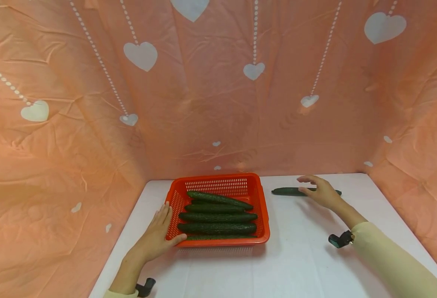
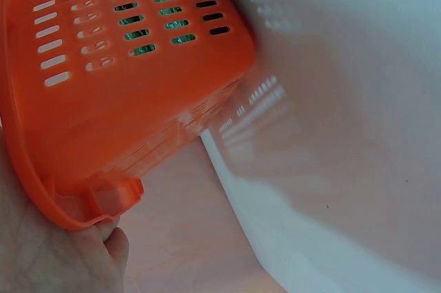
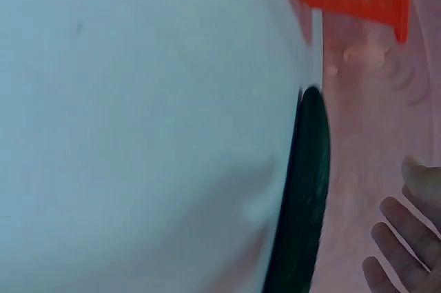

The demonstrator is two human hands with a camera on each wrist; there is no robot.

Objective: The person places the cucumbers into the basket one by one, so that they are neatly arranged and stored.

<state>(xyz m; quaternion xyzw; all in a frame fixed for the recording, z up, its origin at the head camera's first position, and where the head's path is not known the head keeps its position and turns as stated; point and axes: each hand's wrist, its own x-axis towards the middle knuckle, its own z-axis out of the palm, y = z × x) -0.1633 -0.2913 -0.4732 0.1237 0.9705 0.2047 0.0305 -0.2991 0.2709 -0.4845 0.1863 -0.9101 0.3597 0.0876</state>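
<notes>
A red plastic basket [image 1: 264,223] with slotted walls holds several dark green cucumbers [image 1: 218,217] lying side by side. My left hand [image 1: 158,234] rests on the basket's left rim, fingers straight along it and the thumb at the near corner. In the left wrist view the palm lies against the rim of the basket [image 2: 103,127]. Right of the basket, a single cucumber [image 1: 287,191] lies on the table. Just over that cucumber hovers my right hand [image 1: 322,193], its thumb and fingers spread apart. The right wrist view shows a gap between the hand [image 3: 413,245] and the cucumber [image 3: 303,196].
A white-covered table [image 1: 296,256] lies under everything. Orange cloth [image 1: 203,103] with white hearts hangs behind and on both sides, close to the table's edges. Small black devices [image 1: 340,239] are strapped at both wrists.
</notes>
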